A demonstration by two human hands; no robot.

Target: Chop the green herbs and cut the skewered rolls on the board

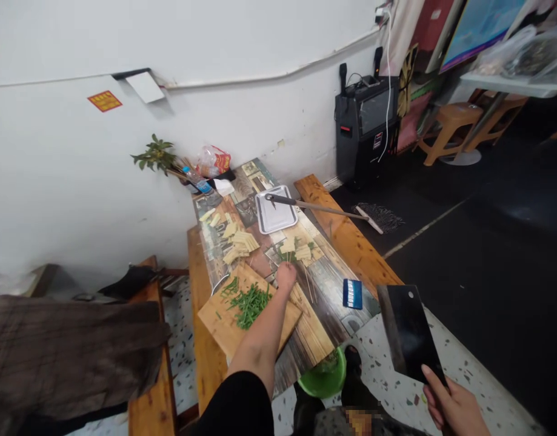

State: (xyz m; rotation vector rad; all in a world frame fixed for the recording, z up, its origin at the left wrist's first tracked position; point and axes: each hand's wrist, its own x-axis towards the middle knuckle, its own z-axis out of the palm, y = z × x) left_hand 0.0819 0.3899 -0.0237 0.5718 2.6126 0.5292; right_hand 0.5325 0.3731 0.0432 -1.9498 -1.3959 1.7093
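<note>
The left hand [286, 275] reaches out over the counter [326, 284], its fingers drawn together at the far edge of a wooden cutting board [223, 324], touching the near ends of some thin bamboo skewers [308, 281] that lie just past the board; whether it actually grips one I cannot tell. The board sits tilted on the near part of the counter and carries a heap of chopped green stalks [250, 304], with a few more green bits [230, 286] toward its far left corner. The right hand [455, 406] is low at the right, well apart from the counter, clamped on the handle of a dark cleaver [408, 330] whose broad blade points up and away over the speckled floor [469, 363]. Beyond the skewers lie small piles of pale cut strips [296, 248], and more of them [237, 239] spread to the left. A metal tray [274, 213] rests farther back, and a long broom handle [314, 207] crosses its right edge, its brush head [380, 217] on the dark floor. A blue packet [352, 293] lies near the counter's right edge. A green basin [326, 375] stands on the floor under the near end. Wooden benches [346, 236] flank the counter on both sides.
</note>
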